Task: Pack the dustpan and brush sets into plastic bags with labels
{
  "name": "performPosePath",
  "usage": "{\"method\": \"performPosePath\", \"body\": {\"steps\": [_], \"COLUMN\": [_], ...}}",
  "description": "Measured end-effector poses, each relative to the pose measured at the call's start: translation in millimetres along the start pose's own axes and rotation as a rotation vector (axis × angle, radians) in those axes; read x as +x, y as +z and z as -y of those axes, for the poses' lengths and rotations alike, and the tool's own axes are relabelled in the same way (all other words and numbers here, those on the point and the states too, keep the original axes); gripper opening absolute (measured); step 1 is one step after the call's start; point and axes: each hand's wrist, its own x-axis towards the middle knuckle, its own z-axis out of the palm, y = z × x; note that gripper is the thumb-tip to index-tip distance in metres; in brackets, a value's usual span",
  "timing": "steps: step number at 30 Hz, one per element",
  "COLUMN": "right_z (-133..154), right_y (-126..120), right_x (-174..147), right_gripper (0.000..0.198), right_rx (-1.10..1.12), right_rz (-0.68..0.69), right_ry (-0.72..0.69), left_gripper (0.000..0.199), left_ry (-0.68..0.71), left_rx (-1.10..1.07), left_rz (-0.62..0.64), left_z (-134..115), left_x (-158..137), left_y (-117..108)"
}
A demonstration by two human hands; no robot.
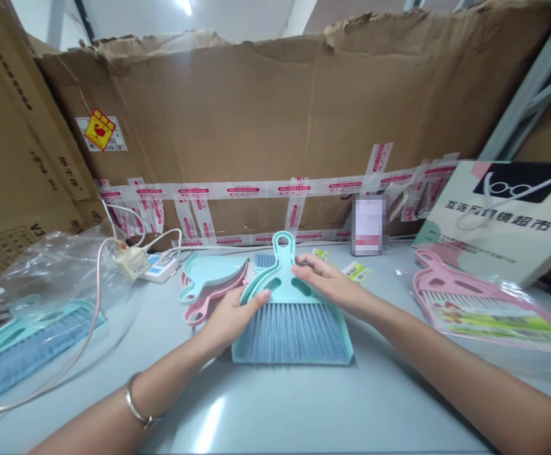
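Note:
A mint-green hand brush point(299, 328) with blue-grey bristles lies nested against a matching dustpan point(347, 344) in the middle of the table. My left hand point(237, 316) grips the pair at the left edge, its thumb over the front of the brush and its fingers out of sight behind. From the right, my right hand point(323, 278) holds the set by the brush shoulder below the handle, fingers partly hidden. Just behind my left hand lie another mint dustpan point(209, 270) and a pink dustpan point(204, 303), partly covered.
At right, a wrapped pink brush set point(465, 287) lies before a printed paper bag point(503, 221). A bagged mint brush point(33, 328) is at left, beside a white cable point(96, 297) and power strip point(159, 268). A phone point(369, 224) leans against the large cardboard box point(256, 126).

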Motion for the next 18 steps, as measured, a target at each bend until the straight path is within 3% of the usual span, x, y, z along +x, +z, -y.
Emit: {"method": "performPosePath", "body": {"steps": [4, 8, 10, 12, 14, 16, 18], "right_z": [-8.7, -9.0, -10.5, -17.6, -29.3, -40.7, -47.0], "right_y": [-0.2, -12.4, -37.6, -73.7, -109.7, -134.0, -141.1], "right_x": [-6.6, -3.6, 0.7, 4.2, 4.7, 1.7, -3.0], "right_gripper": [0.042, 0.046, 0.049, 0.052, 0.05, 0.046, 0.044], "right_rx": [-0.104, -0.108, -0.129, -0.269, -0.63, -0.749, -0.781], "right_rz": [0.031, 0.064, -0.001, -0.196, -0.328, -0.302, -0.188], "right_ry": [0.002, -0.032, -0.064, -0.068, 0.099, 0.219, 0.304], "left_gripper": [0.051, 0.05, 0.047, 0.045, 0.046, 0.045, 0.045], "left_ry": [-0.116, -0.089, -0.074, -0.092, -0.1, -0.086, -0.07], "left_rx": [-0.112, -0.139, -0.139, -0.155, -0.172, -0.183, -0.195], "left_rz": [-0.043, -0.011, -0.023, -0.046, -0.071, -0.089, -0.094], "left_z": [0.8, -0.5, -1.4, -1.7, -1.4, -0.6, 0.0], "left_x": [4.5, 5.1, 4.9, 5.0, 5.6, 6.6, 7.4], "left_y": [-11.7, -15.7, -15.9, -16.3, -16.9, -17.7, -18.3]}}
